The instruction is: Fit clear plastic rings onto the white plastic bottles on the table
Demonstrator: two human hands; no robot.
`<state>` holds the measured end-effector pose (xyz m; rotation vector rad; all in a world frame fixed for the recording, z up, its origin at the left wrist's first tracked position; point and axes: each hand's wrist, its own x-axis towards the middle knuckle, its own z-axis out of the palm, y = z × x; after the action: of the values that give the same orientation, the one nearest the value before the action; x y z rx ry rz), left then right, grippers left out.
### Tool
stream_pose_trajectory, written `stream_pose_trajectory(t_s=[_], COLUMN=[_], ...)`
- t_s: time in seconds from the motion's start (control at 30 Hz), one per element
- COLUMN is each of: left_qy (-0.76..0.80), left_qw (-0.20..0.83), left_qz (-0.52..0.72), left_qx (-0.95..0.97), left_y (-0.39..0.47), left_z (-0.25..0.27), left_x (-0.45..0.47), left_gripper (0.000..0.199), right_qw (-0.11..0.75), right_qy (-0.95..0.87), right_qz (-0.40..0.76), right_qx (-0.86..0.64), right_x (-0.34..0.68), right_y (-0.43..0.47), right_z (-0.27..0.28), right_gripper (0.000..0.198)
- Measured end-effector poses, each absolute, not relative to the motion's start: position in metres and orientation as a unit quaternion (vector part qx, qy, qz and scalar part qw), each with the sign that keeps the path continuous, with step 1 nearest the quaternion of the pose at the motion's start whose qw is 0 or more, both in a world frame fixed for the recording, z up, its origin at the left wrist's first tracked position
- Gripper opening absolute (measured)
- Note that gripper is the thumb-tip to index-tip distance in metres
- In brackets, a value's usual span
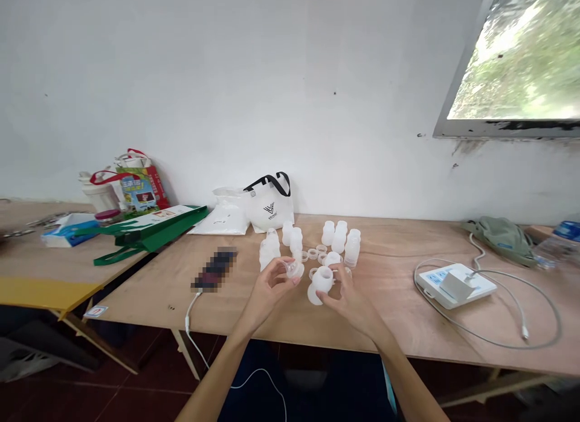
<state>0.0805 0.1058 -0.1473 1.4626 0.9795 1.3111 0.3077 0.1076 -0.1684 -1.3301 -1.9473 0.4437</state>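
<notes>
In my left hand (268,287) a small translucent plastic top (294,269), rounded like a cap, is pinched between thumb and fingers. My right hand (352,300) grips a white translucent plastic bottle (320,286), tilted with its open neck facing up and away. The two pieces are apart, a short way from each other above the table. Just beyond my hands lie several clear rings (312,253). Behind them stand white bottles in a group on the right (339,236) and another on the left (296,239).
A blurred-out phone (214,269) on a cable lies to the left. White bags (270,210) lean on the wall, and a green bag (149,231) bridges toward the left table. On the right are a power strip (454,285) with a looped cable and a grey-green cloth item (501,237).
</notes>
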Motion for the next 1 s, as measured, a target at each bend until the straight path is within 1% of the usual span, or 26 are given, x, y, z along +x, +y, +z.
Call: stream_pose_trajectory(t_s=[0.1,0.17,0.37,0.53,0.77,0.9,1.0], left_qy=[0.403,0.406,0.398,0.43,0.437,0.441,0.433], left_qw=[0.445,0.439,0.445,0.44,0.473,0.507,0.502], left_qz=[0.56,0.565,0.53,0.516,0.492,0.453,0.455], left_qx=[0.571,0.568,0.602,0.596,0.586,0.586,0.594], left_y=[0.105,0.104,0.1,0.097,0.095,0.095,0.096], left_z=[-0.141,-0.139,-0.146,-0.146,-0.14,-0.137,-0.136], left_x=[0.077,0.076,0.086,0.09,0.084,0.08,0.077], left_gripper=[0.041,0.04,0.039,0.041,0.048,0.052,0.05], right_qw=[0.412,0.429,0.416,0.435,0.454,0.45,0.444], right_qy=[-0.743,-0.752,-0.806,-0.835,-0.832,-0.833,-0.841], right_qz=[0.222,0.203,0.067,-0.082,-0.204,-0.227,-0.189], right_qx=[-0.478,-0.457,-0.416,-0.327,-0.246,-0.227,-0.243], right_x=[0.314,0.316,0.303,0.298,0.294,0.291,0.293], right_y=[0.1,0.098,0.098,0.097,0.099,0.099,0.097], right_z=[-0.155,-0.15,-0.161,-0.167,-0.166,-0.167,-0.169], right_gripper=[0.043,0.043,0.038,0.045,0.051,0.051,0.045])
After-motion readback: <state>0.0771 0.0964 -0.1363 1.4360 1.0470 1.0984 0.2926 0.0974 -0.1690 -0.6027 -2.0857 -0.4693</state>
